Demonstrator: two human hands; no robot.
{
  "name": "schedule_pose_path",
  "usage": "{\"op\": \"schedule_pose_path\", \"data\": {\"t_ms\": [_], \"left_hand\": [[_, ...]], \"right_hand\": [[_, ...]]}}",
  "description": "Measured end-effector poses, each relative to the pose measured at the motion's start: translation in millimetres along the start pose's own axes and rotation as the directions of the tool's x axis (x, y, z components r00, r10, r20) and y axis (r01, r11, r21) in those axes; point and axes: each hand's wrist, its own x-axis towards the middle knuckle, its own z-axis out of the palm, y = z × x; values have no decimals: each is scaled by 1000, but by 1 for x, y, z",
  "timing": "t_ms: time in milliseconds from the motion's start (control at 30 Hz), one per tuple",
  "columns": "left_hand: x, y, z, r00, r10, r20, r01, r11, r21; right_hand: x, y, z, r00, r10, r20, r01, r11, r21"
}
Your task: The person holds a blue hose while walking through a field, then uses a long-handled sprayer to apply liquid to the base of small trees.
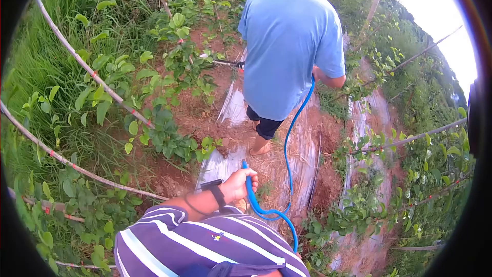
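My left hand (239,184), with a dark band on its wrist, is closed around a blue hose (250,193). From my fist the hose bends down in a loop close to my striped shirt (205,243). Another stretch of it runs forward and up to a person in a light blue shirt (289,41), whose right hand (322,76) is by the hose. A thin wand (228,63) sticks out at that person's left side. My right hand is out of the picture.
Leafy plants (179,136) and leaning poles (77,54) with red ties stand on the left, more plants (353,215) and poles (410,142) on the right. Pale plastic sheeting (218,166) and straw cover parts of the reddish soil (171,182).
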Motion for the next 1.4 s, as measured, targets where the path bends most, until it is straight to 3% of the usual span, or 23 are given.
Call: {"op": "schedule_pose_path", "data": {"t_ms": [200, 267, 333, 433, 467, 567, 633, 700, 767, 867, 900, 933, 1033, 1167, 1200, 1333, 1400], "left_hand": [[10, 18, -11, 998, 18, -66, -18, 1000, 8], [14, 25, -9, 998, -14, -65, 14, 1000, -4], [23, 30, -13, 996, -51, -70, 51, 999, -5], [28, 39, -12, 996, -67, -58, 68, 998, 18], [28, 41, -11, 997, -38, -62, 39, 999, 14], [29, 43, -13, 1000, -23, -1, 23, 1000, 1], [24, 41, -4, 997, -23, -69, 23, 1000, 2], [24, 36, -5, 999, -41, 12, 41, 999, -19], [28, 28, -6, 1000, -23, -12, 23, 999, 32], [27, 20, 2, 996, -30, -79, 35, 997, 66], [27, 18, 8, 995, -17, -95, 26, 995, 100], [27, 16, 10, 995, -28, -93, 40, 991, 126], [32, 14, 17, 993, -58, -107, 73, 986, 148], [36, 9, 22, 993, 10, -114, 14, 978, 207], [33, 6, 24, 992, -3, -124, 31, 974, 223], [31, -3, 29, 988, -50, -149, 84, 969, 231], [32, -4, 26, 988, -55, -143, 87, 970, 228]], "right_hand": [[11, 2, 8, 996, 43, -74, -41, 999, 32], [-7, -27, 7, 994, 69, -83, -60, 992, 109], [-67, -121, -13, 993, 97, -68, -80, 975, 209], [-81, -131, -17, 993, 109, -42, -93, 955, 283], [-85, -135, -20, 994, 108, -30, -98, 970, 221], [-83, -113, -19, 996, 82, -38, -76, 987, 139], [-87, -100, -18, 993, 90, -79, -81, 991, 107], [-67, -52, 0, 987, 160, -20, -152, 963, 221], [-63, -43, 7, 986, 148, -74, -131, 971, 202], [-48, -21, 19, 970, 242, -23, -235, 956, 177], [-41, -11, 28, 979, 195, -63, -179, 963, 200], [-39, -14, 32, 984, 147, -105, -120, 967, 224], [-48, -36, 29, 976, 175, -131, -149, 970, 190], [-46, -28, 45, 974, 202, -102, -186, 972, 147], [-59, -48, 33, 973, 227, -49, -204, 934, 292], [-66, -41, 38, 980, 187, -71, -166, 960, 227], [-68, -41, 38, 970, 242, -19, -227, 933, 280]]}}
